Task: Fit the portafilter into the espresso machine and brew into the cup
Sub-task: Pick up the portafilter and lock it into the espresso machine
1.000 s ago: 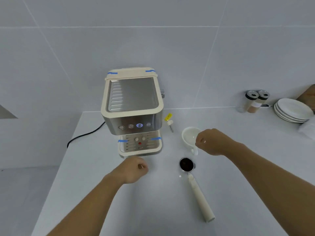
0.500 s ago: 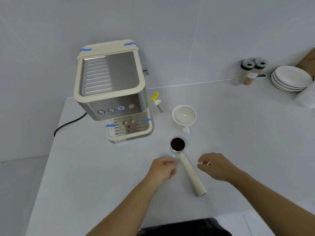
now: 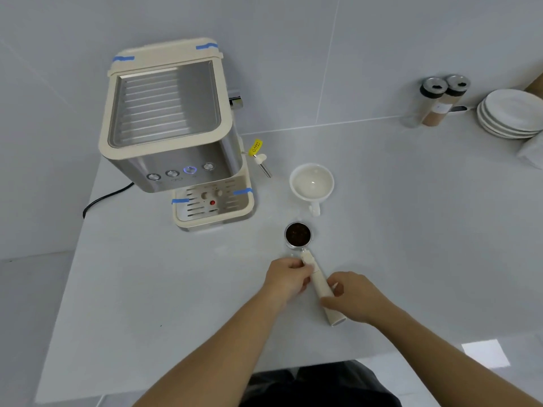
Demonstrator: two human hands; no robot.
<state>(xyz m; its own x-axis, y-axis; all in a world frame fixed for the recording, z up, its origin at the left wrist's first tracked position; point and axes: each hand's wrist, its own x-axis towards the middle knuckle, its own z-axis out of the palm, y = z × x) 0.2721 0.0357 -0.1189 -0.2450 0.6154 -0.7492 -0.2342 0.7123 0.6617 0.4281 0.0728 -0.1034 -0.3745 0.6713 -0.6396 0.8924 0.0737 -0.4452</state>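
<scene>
The portafilter (image 3: 297, 235) lies on the white counter, its metal basket full of dark coffee grounds and its cream handle pointing toward me. My left hand (image 3: 286, 277) touches the handle's upper part from the left. My right hand (image 3: 351, 298) closes around the handle's lower part from the right. The cream and steel espresso machine (image 3: 173, 136) stands at the back left, one button lit blue, its drip tray (image 3: 213, 205) bare. An empty white cup (image 3: 312, 182) sits to the right of the machine, just beyond the portafilter.
The steam wand (image 3: 263, 163) with a yellow tag sticks out of the machine's right side. Two spice shakers (image 3: 440, 101) and a stack of white plates (image 3: 512, 114) stand at the back right. A black power cord (image 3: 102, 198) runs off the left edge.
Both hands have closed in on the portafilter handle from either side; half a second ago they hovered beside it. The camera has tilted down and nearer.
</scene>
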